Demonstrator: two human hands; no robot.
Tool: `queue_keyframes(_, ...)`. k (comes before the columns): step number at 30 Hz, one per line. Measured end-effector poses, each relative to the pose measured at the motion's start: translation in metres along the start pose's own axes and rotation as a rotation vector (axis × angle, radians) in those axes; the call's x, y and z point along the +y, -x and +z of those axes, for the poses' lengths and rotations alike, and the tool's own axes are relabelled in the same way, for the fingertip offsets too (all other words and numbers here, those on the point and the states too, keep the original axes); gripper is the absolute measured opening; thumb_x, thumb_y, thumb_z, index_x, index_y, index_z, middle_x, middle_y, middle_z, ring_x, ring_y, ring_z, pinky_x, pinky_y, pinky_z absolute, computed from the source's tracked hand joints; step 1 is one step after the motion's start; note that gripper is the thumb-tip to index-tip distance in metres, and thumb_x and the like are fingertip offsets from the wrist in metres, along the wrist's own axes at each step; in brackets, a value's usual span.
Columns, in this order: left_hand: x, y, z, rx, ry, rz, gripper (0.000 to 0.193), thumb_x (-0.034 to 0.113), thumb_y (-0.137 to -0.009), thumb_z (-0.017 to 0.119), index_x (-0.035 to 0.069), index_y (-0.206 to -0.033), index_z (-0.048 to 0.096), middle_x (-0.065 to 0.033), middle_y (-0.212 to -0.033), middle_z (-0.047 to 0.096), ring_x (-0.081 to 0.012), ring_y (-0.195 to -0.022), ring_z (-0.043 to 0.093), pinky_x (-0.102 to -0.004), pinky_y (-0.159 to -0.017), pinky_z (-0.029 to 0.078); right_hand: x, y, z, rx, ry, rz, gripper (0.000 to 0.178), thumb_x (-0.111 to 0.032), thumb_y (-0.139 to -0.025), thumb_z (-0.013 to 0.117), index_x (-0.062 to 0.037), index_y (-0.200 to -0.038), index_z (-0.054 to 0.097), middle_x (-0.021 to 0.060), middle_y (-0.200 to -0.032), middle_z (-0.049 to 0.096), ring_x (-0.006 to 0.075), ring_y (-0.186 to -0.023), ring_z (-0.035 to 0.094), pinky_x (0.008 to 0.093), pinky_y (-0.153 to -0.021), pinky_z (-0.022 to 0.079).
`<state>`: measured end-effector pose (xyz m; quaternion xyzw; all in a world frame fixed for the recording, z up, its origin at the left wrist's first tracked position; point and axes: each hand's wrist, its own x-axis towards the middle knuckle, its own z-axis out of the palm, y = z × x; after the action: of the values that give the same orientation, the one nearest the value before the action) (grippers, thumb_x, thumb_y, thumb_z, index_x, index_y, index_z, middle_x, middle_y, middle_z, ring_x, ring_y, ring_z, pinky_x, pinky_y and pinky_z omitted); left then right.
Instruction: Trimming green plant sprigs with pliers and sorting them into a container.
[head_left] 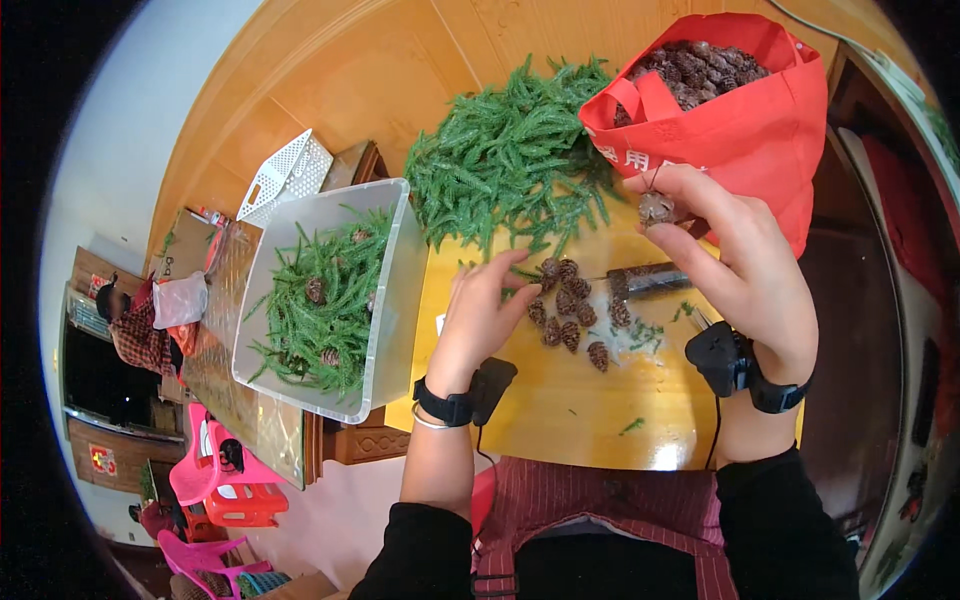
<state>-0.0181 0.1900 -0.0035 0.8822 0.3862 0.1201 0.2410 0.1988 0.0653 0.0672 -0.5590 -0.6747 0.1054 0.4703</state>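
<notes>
My right hand is raised at the front of the red bag, pinching a brown pine cone between thumb and fingers. A thin wire stands up from the cone. Across the yellow table, my left hand is closed with thumb and forefinger curved around a green artificial pine sprig, mostly hidden by the fingers. Beside its fingertips lies a loose group of pine cones. Between the hands is a dark cylinder, partly covered by my right hand.
A pile of green sprigs covers the table's far side. The red bag, at far right, holds many pine cones. On the left stand a translucent bin of sprigs with cones, a white basket and pink chairs. Another person is farther left.
</notes>
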Motion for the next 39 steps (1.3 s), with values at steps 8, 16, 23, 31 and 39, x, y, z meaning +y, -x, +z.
queue_keyframes(8,-0.009,0.005,-0.003,0.323,0.304,-0.028,0.054,0.011,-0.081,0.06,0.005,-0.128,0.035,-0.0108,-0.127,0.038,-0.0219,-0.123,0.033,-0.0321,-0.098,0.033,-0.005,0.007,-0.009,-0.078,0.185,0.008,0.026,-0.004,-0.076,0.055,-0.0015,-0.102,0.054,0.0137,-0.085,0.061,0.0281,-0.079,0.06,0.0325,-0.068,0.047)
queue_keyframes(16,-0.009,0.007,0.002,0.271,0.33,0.049,0.063,0.02,-0.08,0.061,0.013,-0.134,0.03,-0.0238,-0.141,0.015,-0.0319,-0.132,0.015,-0.0389,-0.104,0.017,-0.004,0.01,-0.009,-0.141,0.245,0.001,0.026,-0.007,-0.075,0.057,-0.0031,-0.1,0.054,0.0129,-0.083,0.061,0.0314,-0.077,0.058,0.0364,-0.063,0.045)
queue_keyframes(23,0.0,0.007,0.013,0.083,0.095,0.201,0.056,0.019,-0.077,0.064,0.006,-0.126,0.041,-0.0229,-0.127,0.041,-0.034,-0.123,0.035,-0.039,-0.101,0.025,-0.004,0.012,-0.016,-0.177,0.268,0.008,0.028,-0.008,-0.075,0.057,-0.0036,-0.102,0.053,0.013,-0.081,0.06,0.0319,-0.076,0.058,0.0377,-0.064,0.045)
queue_keyframes(31,0.005,0.004,0.027,0.0,-0.045,0.248,0.045,0.017,-0.069,0.07,0.001,-0.107,0.054,-0.0159,-0.102,0.056,-0.032,-0.096,0.053,-0.0362,-0.083,0.042,0.0,0.014,-0.011,-0.087,0.2,-0.036,0.019,-0.011,-0.074,0.056,-0.006,-0.092,0.055,0.0149,-0.072,0.058,0.0334,-0.07,0.057,0.0422,-0.058,0.045)
queue_keyframes(39,-0.004,0.005,0.02,0.113,-0.214,0.28,0.045,0.017,-0.066,0.071,0.001,-0.105,0.055,-0.0139,-0.102,0.056,-0.0316,-0.096,0.053,-0.036,-0.083,0.043,-0.003,0.015,-0.01,-0.089,0.201,-0.032,0.019,-0.012,-0.074,0.056,-0.0064,-0.093,0.055,0.0143,-0.074,0.059,0.0333,-0.071,0.057,0.0421,-0.06,0.045)
